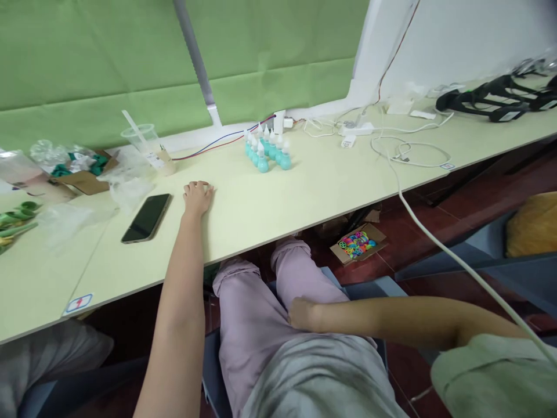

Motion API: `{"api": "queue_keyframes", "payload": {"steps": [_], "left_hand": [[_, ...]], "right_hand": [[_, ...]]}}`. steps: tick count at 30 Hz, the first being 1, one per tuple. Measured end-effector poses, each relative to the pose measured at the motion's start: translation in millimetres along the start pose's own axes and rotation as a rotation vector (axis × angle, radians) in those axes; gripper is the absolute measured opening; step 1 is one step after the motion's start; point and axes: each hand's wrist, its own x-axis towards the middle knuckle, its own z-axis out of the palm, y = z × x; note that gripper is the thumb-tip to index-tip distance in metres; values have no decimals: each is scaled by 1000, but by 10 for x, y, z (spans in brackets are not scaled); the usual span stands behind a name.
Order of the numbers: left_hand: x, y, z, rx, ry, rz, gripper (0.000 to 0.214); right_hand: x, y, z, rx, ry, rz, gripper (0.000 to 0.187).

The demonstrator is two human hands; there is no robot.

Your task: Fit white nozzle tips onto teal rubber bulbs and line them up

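teal bottles [266, 150] | black phone [147, 217] | pale-yellow table [304, 186] — green backdrop [87, 64]

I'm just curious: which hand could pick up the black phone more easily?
Probably the left hand: it rests on the table close to the phone, while the right hand lies down on the lap.

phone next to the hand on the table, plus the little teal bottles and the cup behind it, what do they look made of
Phone: probably glass-fronted, with a glossy black face that catches a faint sheen.
Bottles: likely translucent plastic, with the teal showing through and opaque white caps.
Cup: thin clear plastic by the look, with see-through, slightly glossy walls.
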Motion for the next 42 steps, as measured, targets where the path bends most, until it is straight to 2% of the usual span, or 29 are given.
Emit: {"api": "queue_keyframes", "payload": {"steps": [4, 6, 9, 13, 17, 19, 26, 29, 32, 35, 38, 40, 42], "left_hand": [[-2, -1, 2, 21, 18, 17, 45], [-1, 0, 3, 23, 13, 11, 45], [0, 6, -3, 28, 1, 0, 45], [1, 13, -7, 46, 4, 11, 44], [5, 11, 5, 55, 14, 4, 43], [3, 10, 11, 50, 20, 5, 43], [-24, 17, 7, 1, 20, 12, 45], [-24, 18, 9, 1, 26, 10, 45], [-25, 22, 7, 7, 14, 5, 44], [-36, 36, -6, 12, 4, 1, 43], [-45, 46, -15, 12, 8, 0, 42], [-44, 45, -11, 11, 14, 3, 42], [-36, 38, -3, 15, 16, 5, 42]], "right_hand": [[-325, -73, -96, -92, -69, -136, 3], [-428, -30, -164, -119, -86, -185, 7], [-451, 56, -224, -134, -98, -241, 8], [-440, 126, -193, -140, -83, -306, 9], [-554, 145, -94, -131, -14, -295, 5], [-623, 147, -73, -136, 12, -271, 8], [-753, 286, -239, -187, 137, -195, 10], [-696, 323, -211, -177, 72, -167, 8], [-587, 289, -118, -136, 13, -231, 9], [-517, 225, -87, -93, -35, -285, 26], [-532, 165, -158, -63, -120, -292, 41], [-563, 134, -224, -57, -145, -279, 39], [-586, 116, -272, -53, -163, -278, 28]]}}
